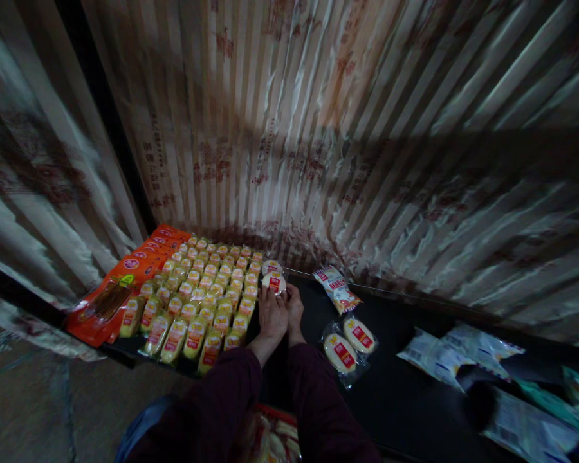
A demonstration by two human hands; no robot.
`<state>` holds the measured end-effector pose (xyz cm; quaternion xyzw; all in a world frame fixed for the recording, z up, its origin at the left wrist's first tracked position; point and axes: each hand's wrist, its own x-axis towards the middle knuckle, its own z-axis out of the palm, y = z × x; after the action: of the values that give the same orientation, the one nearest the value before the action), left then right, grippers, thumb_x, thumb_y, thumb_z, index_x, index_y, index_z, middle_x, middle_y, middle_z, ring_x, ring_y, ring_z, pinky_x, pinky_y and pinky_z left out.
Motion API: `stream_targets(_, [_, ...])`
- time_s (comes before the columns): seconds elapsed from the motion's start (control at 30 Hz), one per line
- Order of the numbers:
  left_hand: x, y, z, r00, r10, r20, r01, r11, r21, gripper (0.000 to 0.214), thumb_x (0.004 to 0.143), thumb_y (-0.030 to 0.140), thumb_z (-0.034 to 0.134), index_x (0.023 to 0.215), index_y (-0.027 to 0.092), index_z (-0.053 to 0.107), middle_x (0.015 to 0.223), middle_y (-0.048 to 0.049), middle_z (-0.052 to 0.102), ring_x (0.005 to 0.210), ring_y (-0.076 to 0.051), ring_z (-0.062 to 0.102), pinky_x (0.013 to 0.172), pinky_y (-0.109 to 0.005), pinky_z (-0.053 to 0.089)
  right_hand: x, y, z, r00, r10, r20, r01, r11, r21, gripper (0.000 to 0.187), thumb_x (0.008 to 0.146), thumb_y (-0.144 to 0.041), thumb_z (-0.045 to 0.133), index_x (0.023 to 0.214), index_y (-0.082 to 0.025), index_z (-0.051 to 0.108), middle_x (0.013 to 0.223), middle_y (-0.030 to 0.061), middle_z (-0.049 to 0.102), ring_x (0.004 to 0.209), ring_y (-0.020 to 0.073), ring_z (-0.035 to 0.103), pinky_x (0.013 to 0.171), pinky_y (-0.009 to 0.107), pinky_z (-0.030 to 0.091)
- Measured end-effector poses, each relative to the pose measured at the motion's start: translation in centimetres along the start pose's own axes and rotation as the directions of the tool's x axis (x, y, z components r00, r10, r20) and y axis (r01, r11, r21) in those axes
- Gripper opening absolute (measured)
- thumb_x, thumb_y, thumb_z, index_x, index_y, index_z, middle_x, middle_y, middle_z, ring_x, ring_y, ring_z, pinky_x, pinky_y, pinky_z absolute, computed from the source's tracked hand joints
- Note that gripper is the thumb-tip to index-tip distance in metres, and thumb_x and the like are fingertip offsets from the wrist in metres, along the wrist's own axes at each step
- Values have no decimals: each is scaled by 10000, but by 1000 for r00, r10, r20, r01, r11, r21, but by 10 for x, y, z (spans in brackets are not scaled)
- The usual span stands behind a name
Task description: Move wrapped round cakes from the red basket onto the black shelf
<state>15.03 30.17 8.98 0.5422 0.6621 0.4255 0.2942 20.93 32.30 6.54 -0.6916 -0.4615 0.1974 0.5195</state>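
Observation:
Close together at the back of the black shelf, my left hand (271, 316) and my right hand (295, 310) both have their fingers closed on the near edge of a wrapped round cake (274, 283). It is pale, with a red label on top. Just behind it lies a second wrapped round cake (271, 265), partly covered by the first. To the left of my hands stand several rows of small yellow wrapped cakes (207, 283). Two more wrapped round cakes (342, 354) rest to the right of my forearms.
Orange snack packets (125, 276) overlap at the shelf's left end. A small white-and-red bag (336, 288) lies right of my hands. Further right are several silvery packets (434, 357) on the black shelf (381, 399). Striped plastic sheeting (289, 128) hangs behind. Below, a red-rimmed container holds wrapped goods (275, 444).

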Motion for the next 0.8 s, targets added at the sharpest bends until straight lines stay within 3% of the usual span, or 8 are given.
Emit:
stream_targets(0.13, [2,4,-5,997,45,59,-49,997,61,326,866,136,419,1086,167,658,1233,-108,644,1319,-247,466,1187,-464,269,2,1,3,1000,-1,26,1,1000,11,347,735,-357,500,1005,-185,634,907,71,747,768,191,657,725,302,509])
stream_targets(0.3, [2,10,-12,994,2,106,-11,996,83,322,857,121,444,1084,170,667,1268,-103,622,1317,-244,464,1193,-422,267,5,3,6,999,-6,49,5,1000,23,362,757,-363,488,1034,-180,632,952,79,740,813,196,651,776,322,510])
stream_targets(0.57, [8,2,3,994,33,101,-36,999,28,311,845,109,457,1050,220,662,1160,-87,657,1298,-243,471,1161,-463,291,6,-3,7,998,-35,47,41,989,-141,374,753,-307,491,1040,-156,678,992,123,671,909,237,592,842,345,487])
stream_targets(0.8, [13,-5,9,995,-62,73,59,997,47,368,881,117,383,1163,108,620,1324,-152,580,1354,-224,425,1188,-387,252,3,-6,10,999,-19,35,26,976,-214,375,787,-306,512,1108,-188,666,956,102,629,869,237,583,815,336,477])
